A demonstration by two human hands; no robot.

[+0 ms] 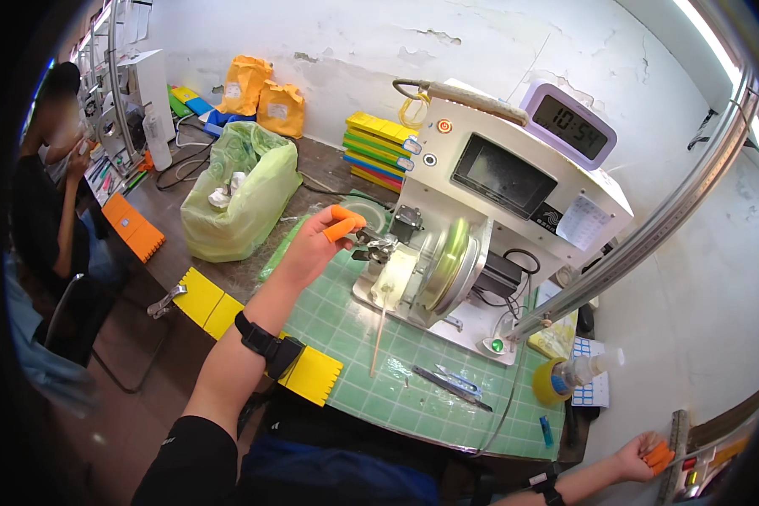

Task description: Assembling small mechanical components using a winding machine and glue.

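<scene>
My left hand (319,240), with orange finger covers, reaches to the metal fixture (378,246) on the front of a white benchtop machine (455,118). Its fingers are closed together beside that fixture; whatever they grip is too small to make out. Right of the fixture stands a large wheel (447,268) with a yellow-green rim. A thin stick (379,341) points down from a pale block (395,277) below the fixture. Far out at the lower right, my right hand (641,458), also in orange finger covers, has its fingers curled next to a metal-edged tray (679,447); what lies in them is hidden.
Tweezers (452,389) lie on the green mat (379,405), near a yellow-based bottle (557,381). A green plastic bag (236,211) stands at left, with stacked coloured trays (375,148) behind. A slanting metal post (641,228) rises at right. Another person (55,185) sits far left.
</scene>
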